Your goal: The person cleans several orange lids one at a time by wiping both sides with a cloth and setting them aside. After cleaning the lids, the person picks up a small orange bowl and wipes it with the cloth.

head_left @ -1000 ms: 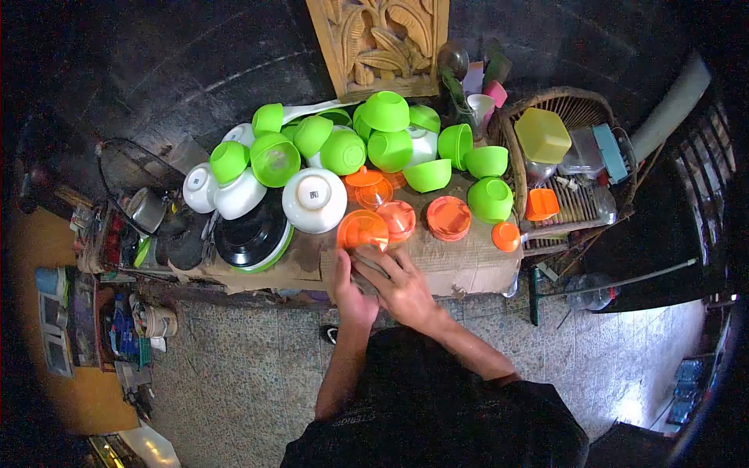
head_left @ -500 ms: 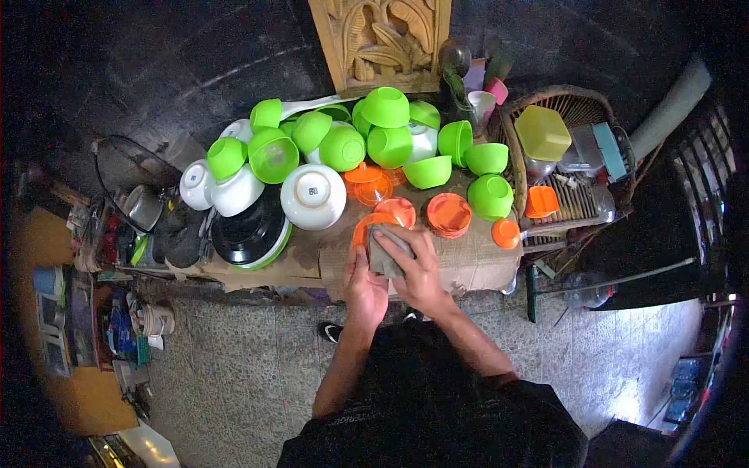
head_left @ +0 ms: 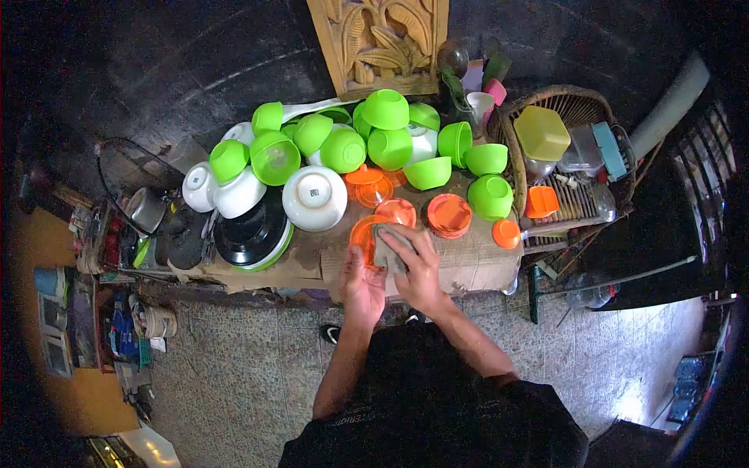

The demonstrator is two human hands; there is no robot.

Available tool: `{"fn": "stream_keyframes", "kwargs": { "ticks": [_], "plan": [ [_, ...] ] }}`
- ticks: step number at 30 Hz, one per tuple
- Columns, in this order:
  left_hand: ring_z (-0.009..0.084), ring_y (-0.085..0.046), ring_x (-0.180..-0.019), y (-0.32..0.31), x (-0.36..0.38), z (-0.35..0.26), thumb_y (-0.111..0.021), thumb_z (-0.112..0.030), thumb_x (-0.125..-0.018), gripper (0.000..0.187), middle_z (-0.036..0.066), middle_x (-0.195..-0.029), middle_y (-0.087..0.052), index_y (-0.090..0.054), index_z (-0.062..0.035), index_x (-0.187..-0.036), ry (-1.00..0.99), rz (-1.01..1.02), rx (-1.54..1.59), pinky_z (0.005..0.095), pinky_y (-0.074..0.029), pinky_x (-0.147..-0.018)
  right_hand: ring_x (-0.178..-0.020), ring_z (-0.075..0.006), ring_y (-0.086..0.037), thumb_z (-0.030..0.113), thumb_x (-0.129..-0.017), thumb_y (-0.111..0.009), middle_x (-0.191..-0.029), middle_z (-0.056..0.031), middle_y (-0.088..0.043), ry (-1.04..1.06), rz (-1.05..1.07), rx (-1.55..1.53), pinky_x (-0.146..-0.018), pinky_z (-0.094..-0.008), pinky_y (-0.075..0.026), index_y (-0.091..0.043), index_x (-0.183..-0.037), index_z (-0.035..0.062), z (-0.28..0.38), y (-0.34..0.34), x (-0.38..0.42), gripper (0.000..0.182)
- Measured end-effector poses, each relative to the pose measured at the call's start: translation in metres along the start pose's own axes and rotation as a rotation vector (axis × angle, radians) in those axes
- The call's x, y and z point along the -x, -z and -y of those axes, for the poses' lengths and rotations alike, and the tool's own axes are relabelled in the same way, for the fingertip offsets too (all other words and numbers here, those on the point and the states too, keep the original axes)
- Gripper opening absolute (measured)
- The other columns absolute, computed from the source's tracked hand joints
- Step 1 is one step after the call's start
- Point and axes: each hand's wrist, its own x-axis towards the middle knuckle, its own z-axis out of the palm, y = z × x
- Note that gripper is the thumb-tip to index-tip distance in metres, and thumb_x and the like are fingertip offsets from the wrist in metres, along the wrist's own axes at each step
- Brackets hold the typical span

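Here was the scene, biggest first: a cardboard sheet [head_left: 300, 273] spread across the work surface, an upturned white bowl [head_left: 314, 199] on the left, and, near the front edge, the star of the show, an orange lid [head_left: 361, 234], just in front of an orange stack [head_left: 397, 210]. It looked like thin plastic: light, a touch springy, hard to break, perhaps slippery if wet. The rim was surely the place to take it!

And the grip? The left hand [head_left: 364, 292] had it at the near side, thumb up by the rim; the other fingers were partly hidden, so how far they curled underneath couldn't be told. The right hand [head_left: 419, 273] lay over the top, fingers slightly parted, pinning a grey cloth [head_left: 387, 256] against the lid, with its fingertips [head_left: 382, 232] right near the rim.
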Motion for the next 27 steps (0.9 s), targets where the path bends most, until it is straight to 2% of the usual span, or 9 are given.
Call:
{"fn": "stream_keyframes", "kwargs": {
  "ticks": [2,5,8,12,17,20,25,27],
  "plan": [
    [0.0204,-0.063,-0.123,-0.008,0.0,0.0,-0.054,-0.035,-0.108,0.042,0.008,-0.136,-0.065,-0.056,-0.0064,-0.138,-0.019,-0.006,-0.002,0.0387,-0.052,-0.103,-0.123,-0.0321,-0.058,-0.006,-0.067,-0.068,-0.139,-0.0131,-0.06,0.037,0.003,0.099,-0.1,-0.0417,-0.048,-0.065,-0.138,0.0077,0.007,0.001,0.0,0.072],
    [0.0198,-0.062,-0.125,-0.008,-0.001,0.0,-0.053,-0.036,-0.108,0.043,0.007,-0.138,-0.064,-0.056,-0.0065,-0.139,-0.044,0.005,0.003,0.0392,-0.051,-0.105,-0.122,-0.0292,-0.058,-0.003,-0.068,-0.069,-0.139,-0.0109,-0.061,0.128,0.08,0.19,-0.098,-0.0401,-0.048,-0.065,-0.138,0.0099,0.008,0.008,0.0,0.072],
    [0.0197,-0.061,-0.126,-0.005,0.0,0.0,-0.053,-0.038,-0.108,0.044,0.007,-0.138,-0.063,-0.055,-0.0066,-0.139,-0.04,0.029,0.019,0.0401,-0.05,-0.106,-0.119,-0.0265,-0.059,-0.001,-0.068,-0.069,-0.139,-0.0093,-0.061,0.235,0.059,0.204,-0.095,-0.038,-0.048,-0.066,-0.139,0.0118,0.003,0.01,-0.001,0.071],
    [0.02,-0.061,-0.126,-0.006,0.001,-0.004,-0.053,-0.039,-0.108,0.044,0.006,-0.137,-0.064,-0.056,-0.0072,-0.138,-0.019,-0.012,0.042,0.0401,-0.05,-0.105,-0.118,-0.0292,-0.059,-0.002,-0.068,-0.069,-0.14,-0.0112,-0.061,0.241,0.092,0.162,-0.097,-0.039,-0.049,-0.065,-0.139,0.0105,-0.008,0.011,0.007,0.072],
    [0.021,-0.061,-0.126,-0.011,0.0,-0.003,-0.053,-0.039,-0.108,0.045,0.007,-0.138,-0.063,-0.054,-0.0075,-0.141,-0.038,0.002,-0.014,0.04,-0.05,-0.106,-0.118,-0.0377,-0.056,-0.002,-0.066,-0.069,-0.136,-0.0148,-0.059,-0.006,0.075,0.169,-0.101,-0.0462,-0.049,-0.065,-0.136,0.0055,0.014,0.015,-0.005,0.071],
    [0.0219,-0.06,-0.127,-0.014,0.006,0.004,-0.051,-0.04,-0.109,0.048,0.008,-0.141,-0.06,-0.05,-0.0073,-0.144,-0.037,-0.011,-0.015,0.0404,-0.049,-0.108,-0.112,-0.0391,-0.058,-0.002,-0.065,-0.071,-0.133,-0.0178,-0.059,-0.026,0.009,0.2,-0.097,-0.0472,-0.048,-0.066,-0.134,0.0027,0.025,0.009,-0.005,0.069],
    [0.0234,-0.056,-0.132,-0.021,0.011,0.014,-0.047,-0.042,-0.11,0.052,0.009,-0.145,-0.056,-0.046,-0.006,-0.147,-0.102,-0.038,-0.063,0.0405,-0.045,-0.112,-0.114,-0.041,-0.058,0.0,-0.07,-0.073,-0.129,-0.022,-0.059,-0.098,-0.017,0.175,-0.096,-0.0474,-0.049,-0.066,-0.132,0.0002,0.032,0.0,0.006,0.063],
    [0.0226,-0.052,-0.135,-0.016,0.012,0.019,-0.043,-0.045,-0.111,0.054,0.01,-0.148,-0.053,-0.045,-0.005,-0.148,-0.074,-0.062,-0.203,0.0388,-0.042,-0.114,-0.114,-0.0408,-0.059,0.001,-0.073,-0.073,-0.128,-0.0229,-0.059,-0.173,0.032,0.183,-0.096,-0.0478,-0.05,-0.066,-0.131,-0.0011,0.033,-0.003,0.013,0.059]
  ]
}}
